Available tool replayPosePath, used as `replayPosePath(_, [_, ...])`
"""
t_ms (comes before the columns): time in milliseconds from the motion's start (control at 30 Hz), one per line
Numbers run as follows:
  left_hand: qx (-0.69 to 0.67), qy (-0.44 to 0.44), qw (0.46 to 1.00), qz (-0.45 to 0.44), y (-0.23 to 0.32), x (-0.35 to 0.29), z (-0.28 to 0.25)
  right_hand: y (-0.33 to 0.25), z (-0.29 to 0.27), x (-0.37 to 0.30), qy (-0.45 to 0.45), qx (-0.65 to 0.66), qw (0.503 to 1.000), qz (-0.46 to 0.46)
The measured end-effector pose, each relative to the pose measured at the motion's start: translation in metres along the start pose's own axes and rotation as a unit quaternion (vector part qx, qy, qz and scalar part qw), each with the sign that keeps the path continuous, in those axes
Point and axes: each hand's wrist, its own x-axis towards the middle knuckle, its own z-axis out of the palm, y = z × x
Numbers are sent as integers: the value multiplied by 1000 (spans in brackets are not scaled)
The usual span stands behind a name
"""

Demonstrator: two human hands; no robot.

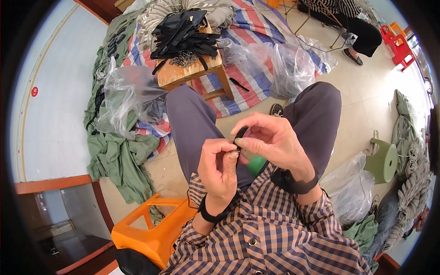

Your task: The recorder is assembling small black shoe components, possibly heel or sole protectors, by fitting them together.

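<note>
Above my lap, both hands pinch a short black strap. My left hand is closed on its lower end, where a small metal ring shows at the fingertips. Thumb and fingers of my right hand grip the upper part, which bends over. The fingers partly hide how ring and strap join. Beyond my knees, a pile of black straps lies on a wooden stool, with a heap of metal rings at its near edge.
A striped plastic sheet covers the floor ahead, with clear plastic bags and one loose black strap on it. An orange stool stands at left, a green stool at right. Another person sits far right.
</note>
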Motion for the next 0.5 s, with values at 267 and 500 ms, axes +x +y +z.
replayPosePath(267, [-130,-76,982,-117,-2,8,-4,12,2,-1,72,91,993,9])
replayPosePath(500, [133,9,990,47,-7,1,0,12,7,-2,105,104,988,35])
